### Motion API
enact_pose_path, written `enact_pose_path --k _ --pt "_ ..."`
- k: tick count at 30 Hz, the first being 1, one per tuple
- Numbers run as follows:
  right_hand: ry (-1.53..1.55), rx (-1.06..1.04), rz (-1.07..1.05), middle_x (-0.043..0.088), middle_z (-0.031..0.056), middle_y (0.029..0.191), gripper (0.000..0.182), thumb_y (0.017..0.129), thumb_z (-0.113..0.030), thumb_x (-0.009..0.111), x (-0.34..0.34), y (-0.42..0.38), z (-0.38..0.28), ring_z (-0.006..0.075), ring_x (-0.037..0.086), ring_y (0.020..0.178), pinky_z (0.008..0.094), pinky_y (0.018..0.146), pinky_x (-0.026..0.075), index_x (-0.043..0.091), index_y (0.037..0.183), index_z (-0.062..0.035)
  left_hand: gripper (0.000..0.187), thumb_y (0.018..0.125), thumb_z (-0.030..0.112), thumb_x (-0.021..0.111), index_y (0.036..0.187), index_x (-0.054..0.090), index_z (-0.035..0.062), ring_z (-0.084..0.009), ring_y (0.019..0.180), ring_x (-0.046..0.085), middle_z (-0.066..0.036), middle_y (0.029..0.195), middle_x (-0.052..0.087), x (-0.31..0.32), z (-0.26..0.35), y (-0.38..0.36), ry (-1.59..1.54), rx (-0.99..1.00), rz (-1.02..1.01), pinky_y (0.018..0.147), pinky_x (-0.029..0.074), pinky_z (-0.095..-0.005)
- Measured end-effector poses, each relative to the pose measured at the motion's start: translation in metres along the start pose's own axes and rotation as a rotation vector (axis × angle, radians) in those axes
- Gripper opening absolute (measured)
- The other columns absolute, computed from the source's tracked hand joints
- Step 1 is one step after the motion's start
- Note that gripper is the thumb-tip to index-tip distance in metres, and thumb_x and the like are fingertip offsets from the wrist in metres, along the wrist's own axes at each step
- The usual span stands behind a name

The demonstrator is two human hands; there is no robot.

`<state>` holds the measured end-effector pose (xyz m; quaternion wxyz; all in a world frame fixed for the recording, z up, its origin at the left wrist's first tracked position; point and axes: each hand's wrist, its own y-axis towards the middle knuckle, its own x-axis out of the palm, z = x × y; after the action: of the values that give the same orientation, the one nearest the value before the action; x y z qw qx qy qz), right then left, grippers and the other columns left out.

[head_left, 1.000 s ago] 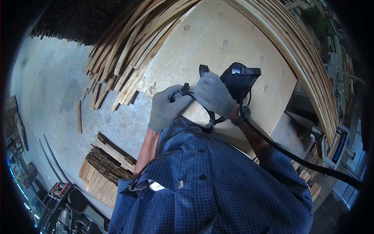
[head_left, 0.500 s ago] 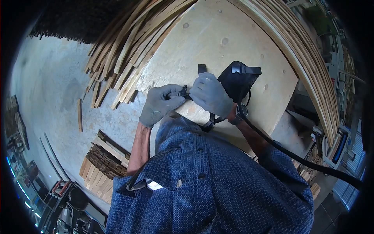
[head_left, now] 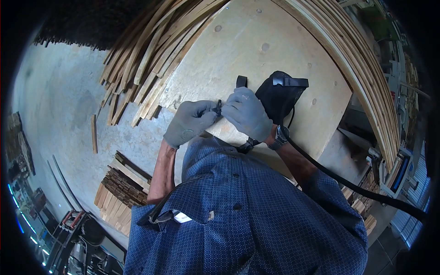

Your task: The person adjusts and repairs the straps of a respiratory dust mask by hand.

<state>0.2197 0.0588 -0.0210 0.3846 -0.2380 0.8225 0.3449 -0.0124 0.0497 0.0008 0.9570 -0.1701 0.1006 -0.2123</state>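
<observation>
Both hands wear grey gloves and meet over the pale wooden board [head_left: 275,55], in front of my body. My left hand [head_left: 191,123] pinches a small black buckle [head_left: 219,107] between thumb and fingers. Closed around a black strap [head_left: 241,81], my right hand [head_left: 248,114] is just to the right of the buckle; the strap's end sticks up above the fingers. Its stretch inside the fist is hidden. A black pouch [head_left: 280,97] with a clip on top lies beside my right hand. Another strap piece [head_left: 250,145] shows at my waist.
Long wooden strips [head_left: 151,55] lie along the board's left side, and more strips [head_left: 362,68] curve along its right. A stack of short wood pieces [head_left: 120,190] stands on the floor at lower left. A thick black cable [head_left: 348,184] runs past my right forearm.
My right hand has shifted slightly right and turned, showing more of the wristwatch. The strap end above it has moved a little right. My left hand stays almost in place.
</observation>
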Motion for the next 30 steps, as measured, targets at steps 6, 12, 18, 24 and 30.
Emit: enact_pose_path --k 6,12,18,24,30 --pt "0.006 -0.059 0.014 0.065 0.0062 0.094 0.018 0.080 -0.010 0.077 -0.001 -0.001 0.005 0.0292 0.061 0.097 0.0431 0.092 0.048 0.068 0.096 -0.0084 0.024 0.090 0.015 0.063 0.103 0.073 -0.0023 -0.0065 0.060 0.048 -0.004 0.066 0.059 0.009 0.013 0.003 0.334 -0.041 -0.016 0.054 0.042 -0.0270" --pt "0.329 0.391 -0.039 0.068 0.0082 0.095 0.022 0.081 -0.012 0.075 -0.017 0.007 0.003 0.0289 0.063 0.094 0.0403 0.090 0.048 0.069 0.102 -0.0071 0.023 0.090 0.013 0.062 0.103 0.074 -0.0023 -0.0075 0.062 0.054 -0.007 0.069 0.065 0.023 0.008 -0.004 0.228 0.012 0.077 0.058 0.046 -0.0279" --pt "0.445 0.278 -0.247 0.069 0.0152 0.083 0.021 0.082 -0.019 0.074 -0.017 0.019 0.025 0.0356 0.066 0.086 0.0440 0.079 0.051 0.067 0.093 -0.0044 0.024 0.090 0.011 0.062 0.108 0.073 -0.0006 -0.0174 0.069 0.066 -0.012 0.089 0.073 0.036 0.012 -0.002 0.351 0.179 0.191 0.065 0.052 -0.0323" --pt "0.532 0.306 -0.320 0.068 0.0188 0.078 0.021 0.082 -0.017 0.074 -0.020 0.020 0.031 0.0369 0.068 0.076 0.0427 0.070 0.051 0.064 0.091 -0.0014 0.016 0.087 0.014 0.068 0.102 0.068 0.0076 -0.0270 0.074 0.068 -0.008 0.084 0.065 0.048 0.004 -0.003 0.805 0.339 0.223 0.066 0.056 -0.0386" --pt "0.453 0.282 -0.348 0.066 0.0134 0.080 0.018 0.086 -0.018 0.073 -0.023 0.017 0.036 0.0354 0.063 0.079 0.0433 0.074 0.048 0.063 0.090 -0.0034 0.022 0.090 0.028 0.072 0.096 0.062 0.0090 -0.0248 0.071 0.066 -0.007 0.082 0.061 0.053 -0.010 -0.001 0.988 0.404 0.235 0.062 0.054 -0.0376"
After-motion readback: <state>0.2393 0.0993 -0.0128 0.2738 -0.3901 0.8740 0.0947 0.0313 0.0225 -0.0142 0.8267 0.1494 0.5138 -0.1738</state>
